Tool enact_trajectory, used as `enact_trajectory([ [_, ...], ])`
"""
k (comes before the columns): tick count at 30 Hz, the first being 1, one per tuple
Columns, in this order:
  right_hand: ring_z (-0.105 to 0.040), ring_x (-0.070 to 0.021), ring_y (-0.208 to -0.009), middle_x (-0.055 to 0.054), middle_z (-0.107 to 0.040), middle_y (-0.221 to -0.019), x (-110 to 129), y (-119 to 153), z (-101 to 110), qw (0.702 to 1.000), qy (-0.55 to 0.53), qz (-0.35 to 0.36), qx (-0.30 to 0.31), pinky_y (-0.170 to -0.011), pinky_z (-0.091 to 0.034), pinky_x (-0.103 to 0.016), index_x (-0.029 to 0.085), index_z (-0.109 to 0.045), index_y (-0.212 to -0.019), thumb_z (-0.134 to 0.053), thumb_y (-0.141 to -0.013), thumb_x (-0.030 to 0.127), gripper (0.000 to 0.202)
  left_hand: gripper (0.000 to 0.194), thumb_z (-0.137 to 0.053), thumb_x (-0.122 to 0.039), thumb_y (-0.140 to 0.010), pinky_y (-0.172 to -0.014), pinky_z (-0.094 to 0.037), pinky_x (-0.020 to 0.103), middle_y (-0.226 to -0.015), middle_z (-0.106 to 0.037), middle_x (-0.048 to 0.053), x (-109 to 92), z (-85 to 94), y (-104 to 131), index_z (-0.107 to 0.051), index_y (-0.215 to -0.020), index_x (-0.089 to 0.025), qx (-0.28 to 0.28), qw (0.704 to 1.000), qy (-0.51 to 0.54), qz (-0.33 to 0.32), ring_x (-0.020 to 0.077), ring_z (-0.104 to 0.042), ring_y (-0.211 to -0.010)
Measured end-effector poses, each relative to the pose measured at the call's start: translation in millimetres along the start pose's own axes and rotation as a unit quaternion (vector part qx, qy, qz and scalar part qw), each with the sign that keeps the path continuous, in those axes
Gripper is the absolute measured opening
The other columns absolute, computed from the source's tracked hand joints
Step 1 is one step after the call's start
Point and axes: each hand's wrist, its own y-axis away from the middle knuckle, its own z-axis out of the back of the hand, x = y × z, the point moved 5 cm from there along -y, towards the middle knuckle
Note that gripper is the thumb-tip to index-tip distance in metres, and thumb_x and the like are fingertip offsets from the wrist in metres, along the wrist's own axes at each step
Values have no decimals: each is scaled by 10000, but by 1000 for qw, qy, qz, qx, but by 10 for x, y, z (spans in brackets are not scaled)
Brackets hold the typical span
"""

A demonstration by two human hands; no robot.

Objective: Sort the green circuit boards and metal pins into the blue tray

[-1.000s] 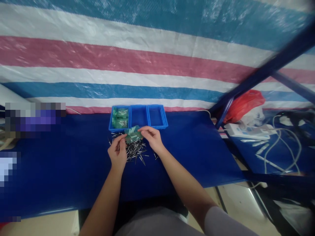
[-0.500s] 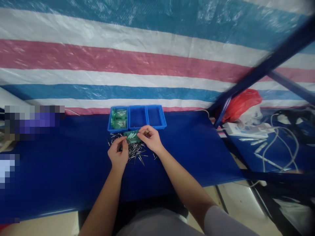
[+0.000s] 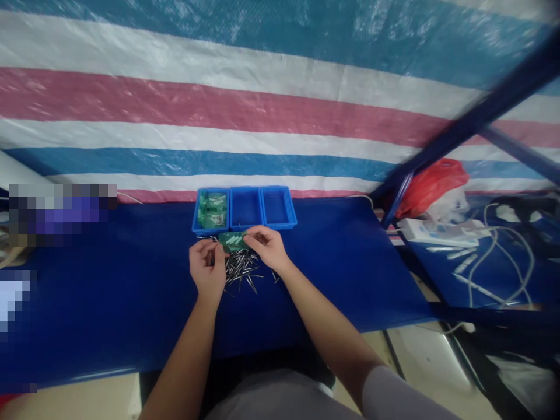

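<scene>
Between my two hands is a small green packet (image 3: pixel 232 240) with pale markings. My left hand (image 3: pixel 207 265) pinches its left end, thumb against fingers. At the other end my right hand (image 3: pixel 266 245) is closed on it, fingers curled. Under and in front of the packet lies a loose pile of thin dark metal pieces (image 3: pixel 241 268), too small to name exactly. Just behind, a blue bin (image 3: pixel 195 217) holds several similar green packets (image 3: pixel 214 211). Two more blue bins, a middle one (image 3: pixel 245 226) and a right one (image 3: pixel 280 224), stand beside it.
The blue table surface (image 3: pixel 131 291) stretches to both sides. A striped plastic sheet (image 3: pixel 262 111) hangs behind. At right are a slanted blue metal post (image 3: pixel 464 125), a red plastic bag (image 3: pixel 433 184), a white power strip (image 3: pixel 437 231) and loose white cables (image 3: pixel 522 262).
The green packet has shifted very slightly up and left, with my left hand moving a little left. Both hands keep hold of it; the bins and metal pile look unchanged.
</scene>
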Motion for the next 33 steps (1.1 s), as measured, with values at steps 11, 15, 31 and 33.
enact_trajectory([
  [11, -638, -150, -711, -34, -710, -838, 76, -1, -3, 999, 12, 40, 15, -626, -501, -284, 217, -729, -852, -760, -806, 383, 175, 209, -633, -359, -884, -675, -568, 253, -958, -664, 41, 33, 20, -24, -687, -988, -185, 23, 996, -68, -48, 115, -663, -745],
  [15, -615, -147, -741, -43, -683, -904, 165, 4, -17, 996, 40, 77, 30, -620, -483, -282, 233, -748, -865, -737, -836, 373, 143, 180, -643, -338, -878, -655, -532, 239, -937, -656, 37, 7, 43, -39, -700, -973, -197, 9, 994, -88, -71, 116, -643, -768],
  [31, -630, -150, -725, -33, -721, -889, 108, 1, -10, 999, 9, 17, 30, -671, -509, -292, 225, -731, -935, -717, -821, 485, 284, 289, -574, -416, -927, -600, -515, 241, -783, -697, 29, -39, -27, 10, -660, -1061, -174, 75, 997, 9, -17, 132, -685, -665],
  [33, -607, -137, -670, -22, -714, -845, 127, 4, -2, 999, 8, 15, 29, -653, -503, -291, 227, -738, -941, -675, -857, 494, 287, 291, -587, -417, -918, -612, -526, 242, -836, -704, 36, -26, -8, 9, -668, -1059, -176, 70, 997, -1, -18, 126, -678, -678],
])
